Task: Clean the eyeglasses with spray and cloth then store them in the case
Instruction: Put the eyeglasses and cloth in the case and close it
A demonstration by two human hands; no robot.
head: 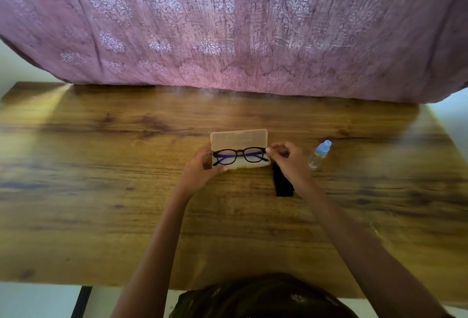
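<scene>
Dark-framed eyeglasses [240, 156] with bluish lenses sit folded in the open translucent case [239, 139], whose lid stands up behind them. My left hand [202, 168] grips the case's left end and front edge. My right hand [288, 160] pinches the right corner of the glasses frame at the case's right end. A black cloth [282, 183] lies on the table just right of the case, partly under my right wrist. A small clear spray bottle [319, 154] with a light blue cap lies tilted further right.
The wooden table [126, 191] spreads wide around the case. A pink patterned fabric [228, 26] hangs along the table's far edge. My dark patterned clothing shows at the near edge.
</scene>
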